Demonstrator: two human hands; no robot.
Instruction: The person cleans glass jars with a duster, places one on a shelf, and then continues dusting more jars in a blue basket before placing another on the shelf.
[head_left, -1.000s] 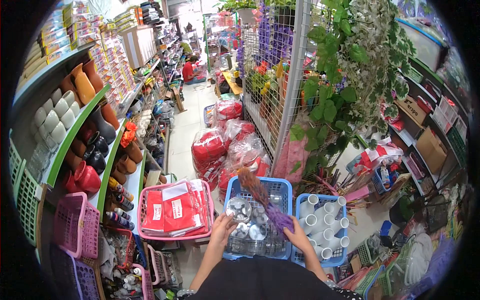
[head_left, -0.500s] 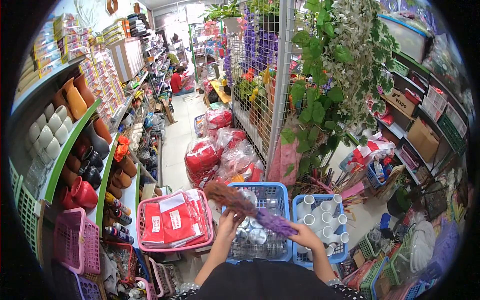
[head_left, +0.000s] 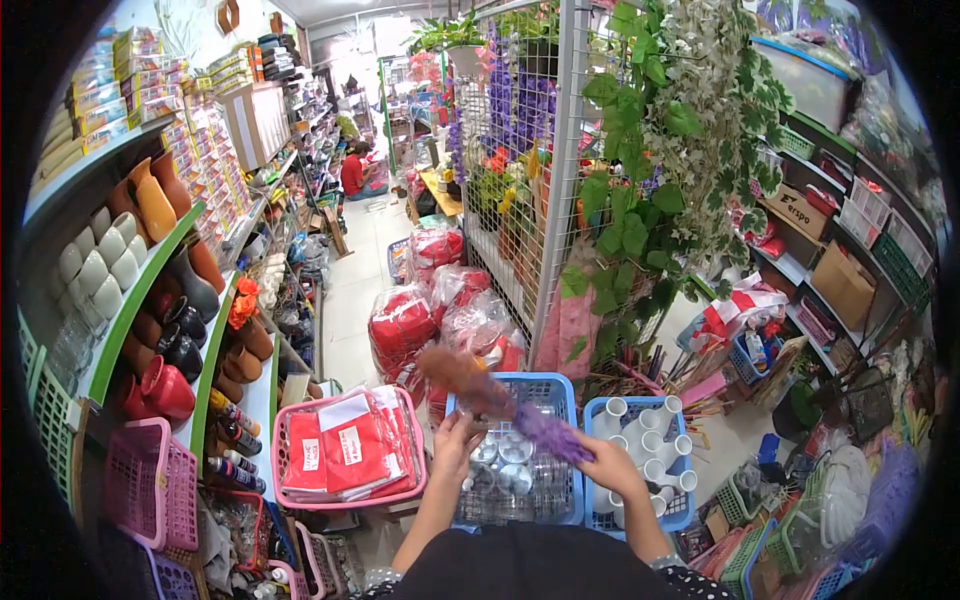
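Observation:
My right hand [head_left: 610,468] is closed on the purple end of a fluffy bundle [head_left: 548,432], whose other end is brown and blurred by motion. Beside the brown part, my left hand [head_left: 455,445] has its fingers bent together; what they hold, if anything, is too small to make out. The bundle hangs tilted over a blue basket [head_left: 577,500] of clear glass items. Right of that stands a smaller blue basket [head_left: 688,515] with several white vases [head_left: 652,441]. On the left, a pink basket [head_left: 350,502] holds red packets [head_left: 350,450].
Shelves of pots and vases [head_left: 167,388] line the left side. Plastic-wrapped red bundles [head_left: 403,318] lie ahead on the floor, beside a wire rack [head_left: 515,180] with hanging artificial plants. A person in red [head_left: 354,172] sits far down the aisle. Baskets crowd the lower right.
The brown end of the bundle has swung slightly to the right and down. My left hand has moved a little away from it, while my right hand keeps its hold.

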